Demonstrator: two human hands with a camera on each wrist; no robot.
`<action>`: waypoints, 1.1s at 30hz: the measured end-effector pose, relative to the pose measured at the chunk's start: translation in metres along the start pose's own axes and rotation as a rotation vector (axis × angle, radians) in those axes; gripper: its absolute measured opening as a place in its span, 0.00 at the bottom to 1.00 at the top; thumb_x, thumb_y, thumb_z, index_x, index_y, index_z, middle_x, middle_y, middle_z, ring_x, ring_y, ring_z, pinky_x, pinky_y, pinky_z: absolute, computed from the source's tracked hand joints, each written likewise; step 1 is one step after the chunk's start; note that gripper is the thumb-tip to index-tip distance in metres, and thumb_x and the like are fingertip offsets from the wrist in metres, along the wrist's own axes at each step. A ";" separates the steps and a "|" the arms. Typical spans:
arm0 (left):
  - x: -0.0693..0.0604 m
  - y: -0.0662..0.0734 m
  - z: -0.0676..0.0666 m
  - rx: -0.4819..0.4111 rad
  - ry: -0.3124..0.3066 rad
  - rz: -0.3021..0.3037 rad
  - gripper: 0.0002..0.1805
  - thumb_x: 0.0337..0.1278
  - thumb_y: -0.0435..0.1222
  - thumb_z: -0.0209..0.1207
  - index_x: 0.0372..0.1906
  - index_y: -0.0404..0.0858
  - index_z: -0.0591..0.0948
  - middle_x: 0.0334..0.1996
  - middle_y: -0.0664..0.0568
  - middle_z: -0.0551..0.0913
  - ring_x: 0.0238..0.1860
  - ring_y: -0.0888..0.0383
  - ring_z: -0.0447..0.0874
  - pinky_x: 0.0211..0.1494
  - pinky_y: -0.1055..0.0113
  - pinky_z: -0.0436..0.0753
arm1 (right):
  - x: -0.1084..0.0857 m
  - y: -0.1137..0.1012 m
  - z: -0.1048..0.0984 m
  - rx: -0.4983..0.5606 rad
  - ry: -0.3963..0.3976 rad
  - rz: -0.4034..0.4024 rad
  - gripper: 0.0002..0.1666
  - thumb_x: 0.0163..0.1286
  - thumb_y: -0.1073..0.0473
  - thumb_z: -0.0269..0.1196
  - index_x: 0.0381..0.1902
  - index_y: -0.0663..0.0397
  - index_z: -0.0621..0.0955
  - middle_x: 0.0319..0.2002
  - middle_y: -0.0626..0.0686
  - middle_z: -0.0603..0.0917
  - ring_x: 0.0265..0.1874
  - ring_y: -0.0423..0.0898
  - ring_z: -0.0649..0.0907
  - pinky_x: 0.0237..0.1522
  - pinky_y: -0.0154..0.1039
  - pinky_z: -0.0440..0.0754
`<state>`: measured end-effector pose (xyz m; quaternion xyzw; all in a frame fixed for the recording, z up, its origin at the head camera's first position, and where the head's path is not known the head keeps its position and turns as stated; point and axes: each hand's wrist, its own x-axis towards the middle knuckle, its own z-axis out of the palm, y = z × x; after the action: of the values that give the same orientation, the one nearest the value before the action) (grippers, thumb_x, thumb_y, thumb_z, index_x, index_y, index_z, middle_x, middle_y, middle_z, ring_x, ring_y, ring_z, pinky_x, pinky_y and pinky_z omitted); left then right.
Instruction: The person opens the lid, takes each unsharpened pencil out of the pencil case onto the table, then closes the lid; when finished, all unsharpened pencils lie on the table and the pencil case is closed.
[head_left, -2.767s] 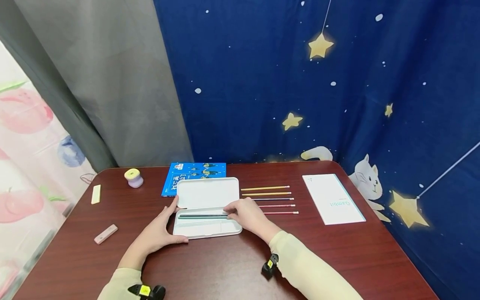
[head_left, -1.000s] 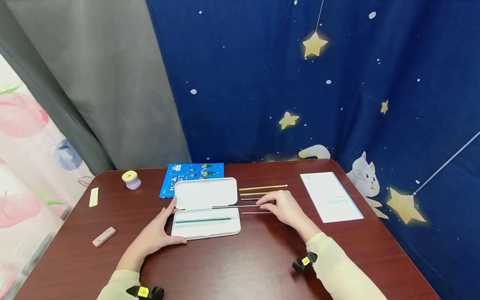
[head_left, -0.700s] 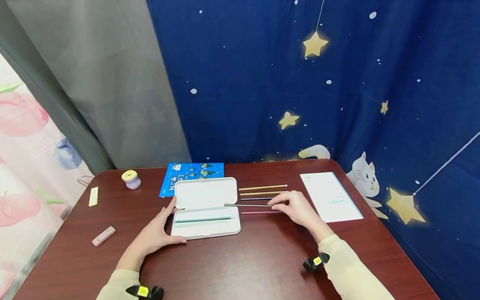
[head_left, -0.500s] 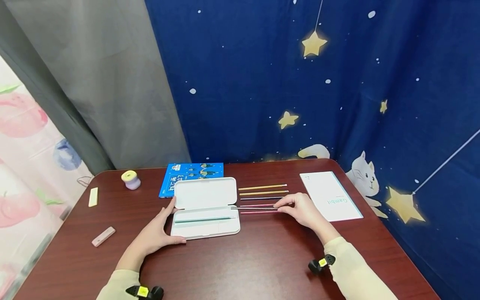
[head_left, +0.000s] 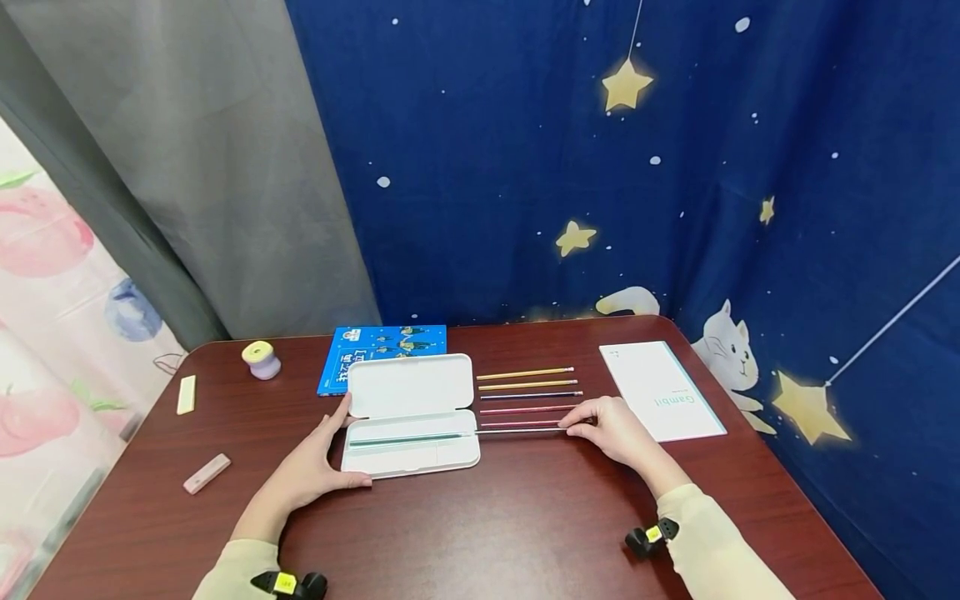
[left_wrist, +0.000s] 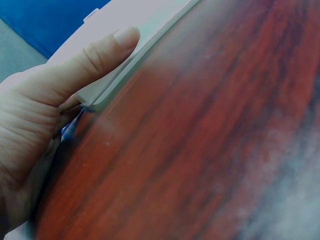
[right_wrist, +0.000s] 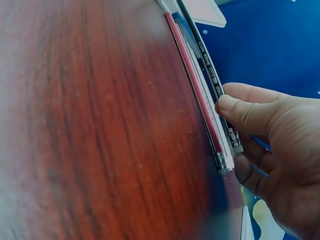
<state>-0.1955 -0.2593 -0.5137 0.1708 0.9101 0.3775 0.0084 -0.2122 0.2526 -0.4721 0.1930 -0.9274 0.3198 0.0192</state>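
A white pencil case (head_left: 408,462) lies open on the table, its lid (head_left: 412,386) folded back. Inside the tray is a green pencil (head_left: 405,440). My left hand (head_left: 318,467) holds the left end of the case, thumb on its front edge; the other fingertips are partly hidden. My right hand (head_left: 615,431) pinches a black pencil (right_wrist: 207,62) near its eraser end. That pencil's far end reaches the case's right edge. Just behind it lies a red pencil (right_wrist: 197,85), nearest in a row of several pencils.
Beyond are yellow pencils (head_left: 525,385) and a blue book (head_left: 390,340) partly under the lid. A white booklet (head_left: 660,392) lies right. At left are a yellow-lidded jar-like item (head_left: 262,361), a pale yellow block (head_left: 187,394) and a pink bar (head_left: 207,473).
My right hand has taken the black pencil from the case and carried it right, then nearer to me, in front of the row. My left hand stays at the case.
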 end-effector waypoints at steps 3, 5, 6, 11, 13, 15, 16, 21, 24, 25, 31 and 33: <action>0.000 0.000 -0.001 0.004 -0.005 -0.005 0.73 0.43 0.56 0.81 0.86 0.53 0.42 0.71 0.42 0.74 0.80 0.28 0.47 0.74 0.25 0.54 | -0.002 0.002 0.001 -0.005 0.007 0.011 0.11 0.67 0.61 0.74 0.38 0.35 0.93 0.40 0.38 0.91 0.44 0.41 0.88 0.55 0.50 0.85; 0.000 0.000 -0.002 0.005 -0.007 -0.010 0.73 0.43 0.56 0.81 0.86 0.53 0.42 0.71 0.42 0.74 0.80 0.28 0.47 0.74 0.25 0.54 | -0.003 0.003 0.001 -0.012 0.007 0.010 0.11 0.67 0.61 0.74 0.38 0.35 0.93 0.40 0.38 0.91 0.44 0.42 0.88 0.55 0.51 0.85; 0.000 0.000 -0.002 0.004 -0.009 -0.012 0.73 0.43 0.56 0.81 0.86 0.53 0.41 0.71 0.42 0.74 0.80 0.28 0.47 0.74 0.25 0.54 | -0.003 0.004 0.002 -0.020 0.004 0.007 0.11 0.67 0.61 0.74 0.39 0.35 0.93 0.40 0.38 0.91 0.45 0.42 0.88 0.55 0.51 0.85; 0.000 0.001 -0.004 0.005 -0.015 -0.018 0.73 0.43 0.56 0.80 0.86 0.54 0.41 0.71 0.42 0.73 0.80 0.28 0.46 0.74 0.25 0.54 | -0.004 0.005 0.004 -0.040 -0.005 -0.019 0.11 0.67 0.62 0.74 0.39 0.37 0.93 0.40 0.38 0.91 0.44 0.41 0.88 0.55 0.50 0.86; 0.000 0.001 -0.004 0.009 -0.015 -0.017 0.73 0.43 0.57 0.80 0.86 0.54 0.41 0.71 0.43 0.73 0.80 0.28 0.47 0.74 0.25 0.55 | -0.004 0.004 0.005 -0.050 -0.001 -0.031 0.11 0.66 0.63 0.74 0.39 0.37 0.93 0.40 0.38 0.91 0.44 0.41 0.88 0.54 0.50 0.86; 0.000 0.001 -0.004 0.012 -0.011 -0.011 0.73 0.44 0.56 0.80 0.86 0.53 0.41 0.71 0.43 0.74 0.80 0.29 0.48 0.73 0.25 0.55 | -0.005 0.003 0.006 -0.062 0.007 -0.041 0.11 0.65 0.63 0.74 0.38 0.37 0.93 0.39 0.38 0.91 0.44 0.42 0.89 0.53 0.50 0.87; 0.000 0.001 -0.004 0.014 -0.011 -0.009 0.73 0.44 0.57 0.80 0.86 0.53 0.41 0.71 0.43 0.74 0.80 0.29 0.49 0.73 0.25 0.56 | -0.005 0.003 0.007 -0.071 0.011 -0.045 0.11 0.65 0.64 0.75 0.38 0.37 0.93 0.39 0.38 0.91 0.43 0.42 0.89 0.53 0.50 0.87; -0.001 0.000 -0.004 0.012 -0.007 -0.006 0.73 0.44 0.56 0.80 0.86 0.53 0.41 0.71 0.42 0.73 0.80 0.30 0.50 0.73 0.26 0.56 | -0.005 0.002 0.009 -0.107 0.030 -0.071 0.11 0.63 0.65 0.76 0.37 0.39 0.93 0.39 0.39 0.91 0.42 0.42 0.89 0.52 0.49 0.87; -0.001 -0.001 -0.004 0.010 -0.006 -0.009 0.73 0.44 0.56 0.80 0.86 0.53 0.41 0.71 0.42 0.73 0.80 0.28 0.47 0.74 0.25 0.55 | -0.005 0.002 0.009 -0.136 0.030 -0.091 0.11 0.63 0.65 0.76 0.38 0.40 0.93 0.39 0.39 0.91 0.43 0.42 0.89 0.52 0.48 0.87; -0.001 -0.001 -0.004 0.009 -0.006 -0.010 0.73 0.44 0.56 0.80 0.86 0.53 0.41 0.71 0.42 0.73 0.80 0.28 0.47 0.74 0.25 0.55 | -0.004 0.002 0.010 -0.144 0.028 -0.095 0.11 0.63 0.65 0.76 0.38 0.40 0.93 0.39 0.40 0.91 0.43 0.42 0.89 0.52 0.48 0.87; -0.001 0.000 -0.004 0.015 -0.009 -0.012 0.73 0.44 0.58 0.80 0.86 0.53 0.41 0.71 0.43 0.73 0.80 0.29 0.49 0.74 0.26 0.57 | -0.004 -0.001 0.010 -0.191 0.044 -0.107 0.10 0.62 0.63 0.77 0.39 0.41 0.93 0.39 0.40 0.91 0.42 0.43 0.89 0.52 0.48 0.87; -0.001 0.000 -0.004 0.015 -0.008 -0.011 0.73 0.44 0.58 0.80 0.86 0.53 0.41 0.71 0.43 0.73 0.80 0.29 0.48 0.74 0.26 0.57 | -0.002 -0.002 0.011 -0.200 0.066 -0.116 0.10 0.63 0.61 0.77 0.40 0.40 0.93 0.39 0.39 0.91 0.42 0.42 0.89 0.52 0.48 0.87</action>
<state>-0.1951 -0.2624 -0.5112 0.1672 0.9138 0.3698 0.0130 -0.2086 0.2449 -0.4796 0.2327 -0.9409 0.2302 0.0873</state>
